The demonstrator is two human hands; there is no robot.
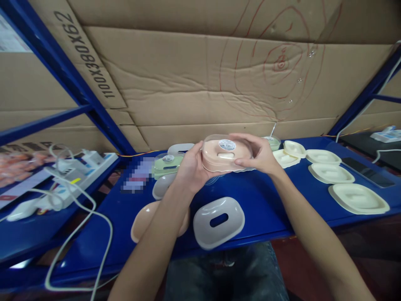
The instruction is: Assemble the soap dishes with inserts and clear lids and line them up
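Observation:
Above the blue table, both hands hold a peach soap dish with a clear lid and a round floral sticker on top. My left hand grips its left side from below. Around its right end wrap the thumb and fingers of my right hand. Below the hands lies a grey dish with an oval slot. A peach dish and another grey dish sit partly behind my left forearm. Farther back is a green lidded dish with a similar sticker.
Several cream dish pieces lie at the right, near a dark phone-like slab. White power strips and cables occupy the left. Cardboard backs the blue table, between blue frame posts.

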